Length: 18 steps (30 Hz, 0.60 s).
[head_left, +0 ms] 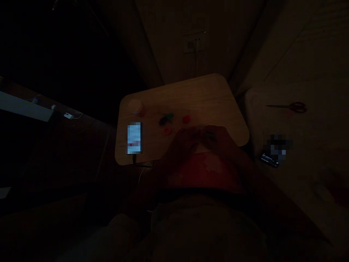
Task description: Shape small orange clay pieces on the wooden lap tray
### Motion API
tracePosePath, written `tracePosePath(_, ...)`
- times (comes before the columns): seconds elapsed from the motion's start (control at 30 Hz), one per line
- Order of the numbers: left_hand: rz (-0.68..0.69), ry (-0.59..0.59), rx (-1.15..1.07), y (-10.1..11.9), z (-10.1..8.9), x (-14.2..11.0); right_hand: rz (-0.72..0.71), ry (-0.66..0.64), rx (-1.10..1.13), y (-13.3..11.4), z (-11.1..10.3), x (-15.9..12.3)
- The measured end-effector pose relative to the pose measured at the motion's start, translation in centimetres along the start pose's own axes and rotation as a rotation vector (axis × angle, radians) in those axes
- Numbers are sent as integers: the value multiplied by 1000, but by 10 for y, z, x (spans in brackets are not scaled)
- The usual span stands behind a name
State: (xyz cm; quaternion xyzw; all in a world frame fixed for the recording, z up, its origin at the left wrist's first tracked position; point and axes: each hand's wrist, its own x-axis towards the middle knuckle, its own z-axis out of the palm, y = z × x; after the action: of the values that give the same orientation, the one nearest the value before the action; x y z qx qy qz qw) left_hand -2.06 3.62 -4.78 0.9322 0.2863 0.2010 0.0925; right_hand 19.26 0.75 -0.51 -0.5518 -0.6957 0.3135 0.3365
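The scene is very dark. My left hand [188,138] and my right hand [217,137] come together over the front edge of a small wooden table [201,94]. Their fingers are bent inward, almost touching. A small dull greenish patch shows at the fingers of my right hand; its kind cannot be made out. Just beyond the hands lies a small red piece [186,119]. Left of it are an orange-red ring [167,130], a green piece [169,116] and a dark roundish piece [163,121].
A lit phone [134,138] with a cable lies at the table's left side, below a lidded jar [135,107]. On the pale surface to the right are scissors [293,107] and a dark device [269,159]. A wall socket [194,44] with a plugged-in cord is behind the table.
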Motion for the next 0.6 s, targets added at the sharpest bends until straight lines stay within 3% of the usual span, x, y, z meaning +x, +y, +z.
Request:
tracePosePath(0.13,2,14,-14,2,-4,1,20,12,21,7,-9,-4)
tracePosePath(0.33,10,-3,-27,2,-6,2,216,269,307,29,-27,-11)
tracePosePath(0.47,8,-7,-31,2,-6,1,335,275,655,34,-20,-11)
tracePosePath(0.6,-18,-26,-37,3,-7,1,420,327,733,33,-11,-9)
